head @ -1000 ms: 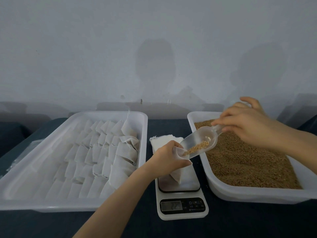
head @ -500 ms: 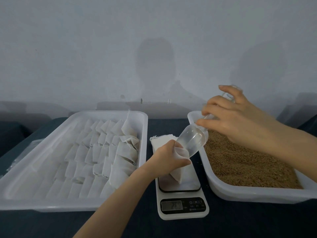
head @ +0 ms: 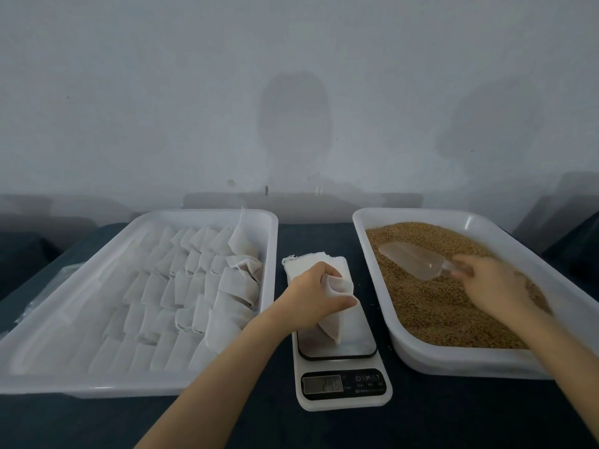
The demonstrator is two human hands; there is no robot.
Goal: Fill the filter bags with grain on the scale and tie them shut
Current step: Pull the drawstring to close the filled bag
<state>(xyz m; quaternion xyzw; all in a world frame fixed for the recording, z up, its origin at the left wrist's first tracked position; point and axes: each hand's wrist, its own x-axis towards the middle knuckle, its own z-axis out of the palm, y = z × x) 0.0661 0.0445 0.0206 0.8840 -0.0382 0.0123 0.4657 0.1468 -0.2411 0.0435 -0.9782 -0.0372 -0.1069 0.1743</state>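
- Two bare hands work over a dark table (head: 453,422), with a white scale (head: 343,403) between two white trays.
- The left hand (head: 308,296) pinches the top of a filter bag (head: 332,324), thumb and fingers curled round its gathered mouth. The bag hangs just below that grip and leans to the right, its lower end resting on the scale's platform.
- The scale's display (head: 322,384) is lit, but its digits are too blurred to read.
- The right hand (head: 492,286) is over the grain (head: 434,312) in the right tray (head: 453,359), its fingertips at the handle end of a clear scoop (head: 410,259). The hand is smeared by motion, so I cannot tell whether it grasps the handle or merely touches it.
- The scoop lies low on the grain, bowl pointing toward the far left of the tray, well apart from the bag.
- A stack of empty bags (head: 306,260) sits just behind the scale, partly hidden by the left hand.
- The left tray (head: 129,385) holds rows of filled bags (head: 194,286).
- Half a second ago the scoop was tipped over the bag's mouth, the right hand raised above the scale; now both are back over the grain tray.
- The left hand and the bag have kept their place on the scale.
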